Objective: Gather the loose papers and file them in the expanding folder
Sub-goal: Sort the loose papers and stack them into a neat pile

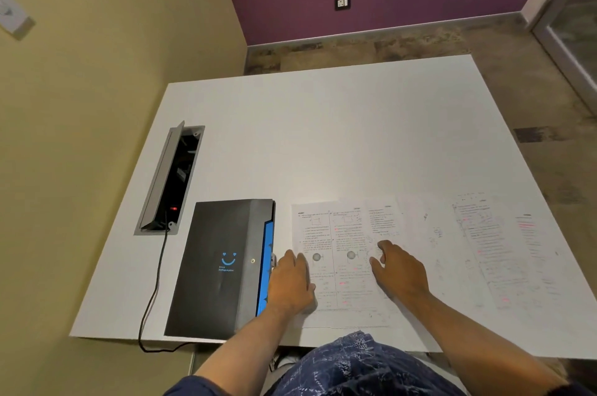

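Head view: 2 hands press flat, grasping nothing, left hand [290, 282] and right hand [399, 269], on overlapping white printed papers [326, 234] beside 1 closed black-and-blue expanding folder [223, 266] on the white surface [323, 137].

Closed black expanding folder [223, 266] with blue accordion edge and blue smiley logo, lying flat at near-left of table. Just right of it, loose white printed paper sheets [336, 253] with black text and red marks, spread flat, overlapping in a row toward the right edge.
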Demonstrator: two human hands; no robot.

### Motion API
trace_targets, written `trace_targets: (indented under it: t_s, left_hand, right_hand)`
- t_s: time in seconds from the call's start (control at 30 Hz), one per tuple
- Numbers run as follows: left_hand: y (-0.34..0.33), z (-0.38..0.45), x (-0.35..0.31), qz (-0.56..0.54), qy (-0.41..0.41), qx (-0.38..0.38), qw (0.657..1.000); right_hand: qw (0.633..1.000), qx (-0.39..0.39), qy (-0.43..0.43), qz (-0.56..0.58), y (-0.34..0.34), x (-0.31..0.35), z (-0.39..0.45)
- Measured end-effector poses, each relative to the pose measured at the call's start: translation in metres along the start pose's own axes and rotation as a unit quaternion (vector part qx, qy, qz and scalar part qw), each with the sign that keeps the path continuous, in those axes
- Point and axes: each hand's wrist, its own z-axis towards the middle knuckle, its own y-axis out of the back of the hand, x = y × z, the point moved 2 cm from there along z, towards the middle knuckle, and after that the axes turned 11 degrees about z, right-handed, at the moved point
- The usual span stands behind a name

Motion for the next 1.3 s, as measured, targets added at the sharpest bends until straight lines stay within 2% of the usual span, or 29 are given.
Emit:
trace_targets:
  t_s: [0.13, 0.33, 0.5, 0.57, 0.7, 0.83, 1.03, 1.2, 1.3]
  left_hand:
    - [0.002, 0.004, -0.009, -0.084, 0.04, 0.01, 0.996]
    - [0.006, 0.021, -0.011, -0.242, 0.12, -0.002, 0.963]
    - [0.009, 0.026, 0.0, -0.333, 0.137, -0.024, 0.932]
    - [0.008, 0.025, 0.006, -0.331, 0.137, -0.018, 0.934]
    - [-0.001, 0.026, 0.017, -0.308, 0.139, -0.008, 0.941]
    - [-0.012, 0.028, 0.021, -0.26, 0.131, -0.005, 0.957]
    - [-0.007, 0.023, 0.01, -0.247, 0.102, -0.018, 0.963]
    - [-0.002, 0.024, 0.002, -0.275, 0.097, -0.018, 0.956]
    - [0.001, 0.023, -0.004, -0.28, 0.094, -0.005, 0.955]
  right_hand:
    - [0.998, 0.013, -0.043, 0.035, -0.003, 0.004, 0.001]
    - [0.978, 0.021, -0.112, 0.174, -0.006, 0.008, 0.003]
    - [0.963, 0.059, -0.087, 0.247, -0.007, 0.007, 0.004]
    - [0.974, 0.046, -0.066, 0.214, -0.002, 0.003, 0.003]
    - [0.995, -0.065, -0.061, 0.046, 0.016, -0.012, 0.005]
    - [0.995, -0.049, -0.083, -0.009, 0.024, -0.023, 0.006]
    - [0.986, -0.04, -0.133, 0.089, 0.022, -0.02, 0.014]
    - [0.97, -0.001, -0.12, 0.213, 0.017, -0.008, 0.013]
    - [0.97, 0.01, -0.117, 0.213, 0.013, -0.004, 0.011]
